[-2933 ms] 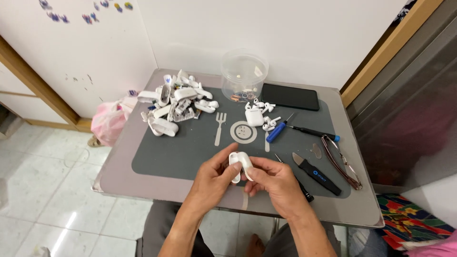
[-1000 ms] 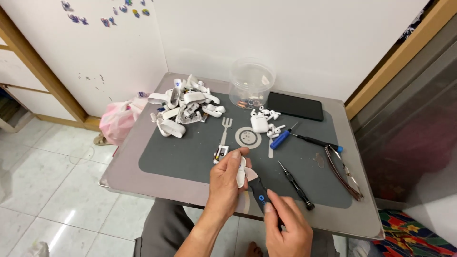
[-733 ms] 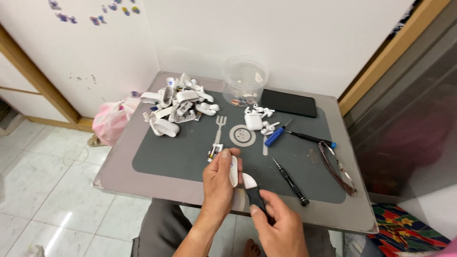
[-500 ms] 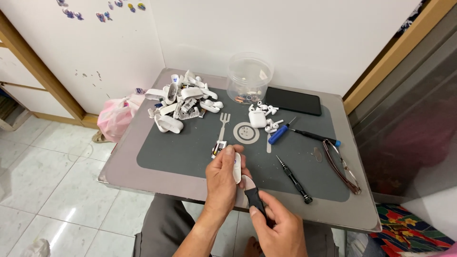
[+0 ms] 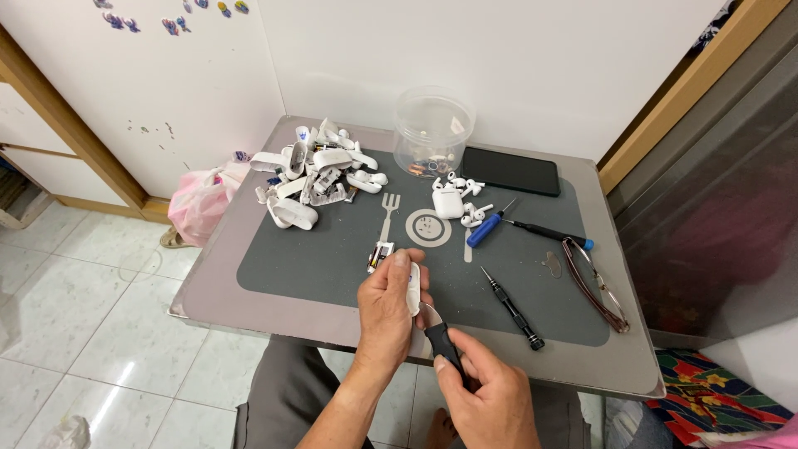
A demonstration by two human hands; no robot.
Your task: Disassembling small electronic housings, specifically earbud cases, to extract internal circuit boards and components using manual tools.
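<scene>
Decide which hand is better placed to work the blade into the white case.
Right. The right hand grips the black-handled tool, blade tip at the white case; the left hand only clasps the case.

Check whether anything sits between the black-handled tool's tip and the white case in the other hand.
Nothing visible does. The left hand grips the white case, and the right hand holds the black-handled tool with its metal tip right at the case's lower edge; actual contact cannot be told.
</scene>
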